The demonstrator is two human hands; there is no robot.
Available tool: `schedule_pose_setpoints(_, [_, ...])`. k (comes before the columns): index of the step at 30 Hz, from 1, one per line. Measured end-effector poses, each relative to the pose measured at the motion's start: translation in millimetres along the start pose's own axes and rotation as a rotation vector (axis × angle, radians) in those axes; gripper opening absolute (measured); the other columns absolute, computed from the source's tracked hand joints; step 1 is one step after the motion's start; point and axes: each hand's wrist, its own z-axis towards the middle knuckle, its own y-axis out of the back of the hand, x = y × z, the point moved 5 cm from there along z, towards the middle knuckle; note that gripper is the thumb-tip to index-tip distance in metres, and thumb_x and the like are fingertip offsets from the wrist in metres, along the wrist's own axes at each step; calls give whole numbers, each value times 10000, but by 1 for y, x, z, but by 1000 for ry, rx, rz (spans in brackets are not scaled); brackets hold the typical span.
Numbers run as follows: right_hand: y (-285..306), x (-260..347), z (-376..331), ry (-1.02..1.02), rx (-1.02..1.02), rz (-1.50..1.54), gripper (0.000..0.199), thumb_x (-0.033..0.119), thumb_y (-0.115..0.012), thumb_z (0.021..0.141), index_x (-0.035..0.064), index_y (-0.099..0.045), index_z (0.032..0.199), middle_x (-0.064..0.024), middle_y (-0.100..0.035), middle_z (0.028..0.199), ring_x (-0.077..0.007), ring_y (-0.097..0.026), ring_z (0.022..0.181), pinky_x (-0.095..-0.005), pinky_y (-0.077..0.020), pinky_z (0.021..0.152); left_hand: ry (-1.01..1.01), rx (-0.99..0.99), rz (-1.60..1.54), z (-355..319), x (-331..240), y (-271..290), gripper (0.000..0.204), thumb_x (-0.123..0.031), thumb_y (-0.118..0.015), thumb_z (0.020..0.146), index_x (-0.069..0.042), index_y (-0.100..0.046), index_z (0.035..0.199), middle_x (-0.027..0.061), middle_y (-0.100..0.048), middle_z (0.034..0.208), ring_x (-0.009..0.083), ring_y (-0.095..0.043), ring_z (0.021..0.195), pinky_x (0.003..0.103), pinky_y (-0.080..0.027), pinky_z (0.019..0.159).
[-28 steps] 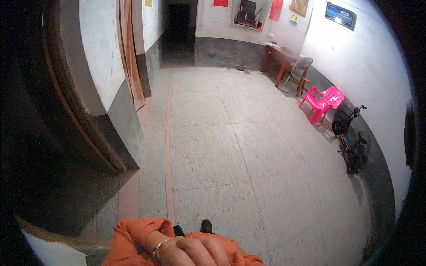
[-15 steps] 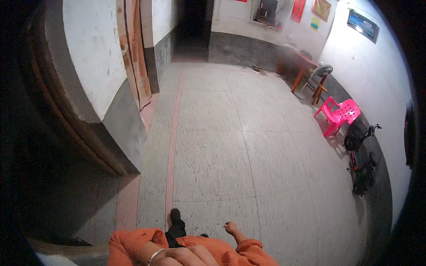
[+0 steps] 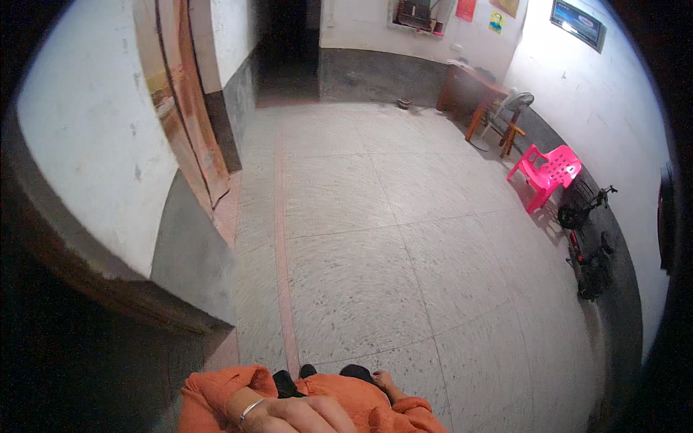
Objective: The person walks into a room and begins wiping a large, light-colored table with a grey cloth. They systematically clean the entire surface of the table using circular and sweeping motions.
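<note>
My left hand [image 3: 303, 414] is bent across the front of my body at the lower edge, with a silver bangle [image 3: 252, 408] on its wrist. Its fingers are curled and close together; their tips are cut off, so anything inside them is hidden. Loosely curled and small in view, my right hand [image 3: 382, 378] hangs low by my right side, with nothing seen in it. Orange sleeves [image 3: 216, 393] cover both arms. Dark shoes [image 3: 355, 372] show just past the orange top, above the tiled floor [image 3: 361, 289].
At left are a wall corner [image 3: 191, 267] and a curtained doorway [image 3: 195, 108]; a dark passage [image 3: 289, 58] opens ahead. Along the right wall stand a wooden table [image 3: 476, 94], a fan [image 3: 516, 101], a pink plastic chair [image 3: 548, 173] and a black scooter [image 3: 588, 245]. A small bowl [image 3: 403, 103] sits far off.
My view has moved forward along the floor and turned slightly, and the left wall corner is nearer. My feet have shifted in a step. The right hand has swung back closer to my body.
</note>
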Motion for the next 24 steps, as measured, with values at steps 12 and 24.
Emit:
schedule_pose_setpoints(12, [53,71,178,-20,250,5,382,307,-566,807,7,-654,1026,-196,-639,1033,-383,-610,898,-431,-479,809,-54,45,11,116,97,170,135,-87,-612,859,16,-583,776,170,-587,807,282,-581,712,367,-523,639])
schedule_pose_setpoints(24, [242,312,416,279,3,-156,366,269,-552,816,-10,-636,1038,-241,-630,1002,-389,-602,942,-428,-483,832,-60,-13,216,246,153,309,106,-57,-636,834,-2,-574,768,144,-574,840,290,-577,788,354,-520,667])
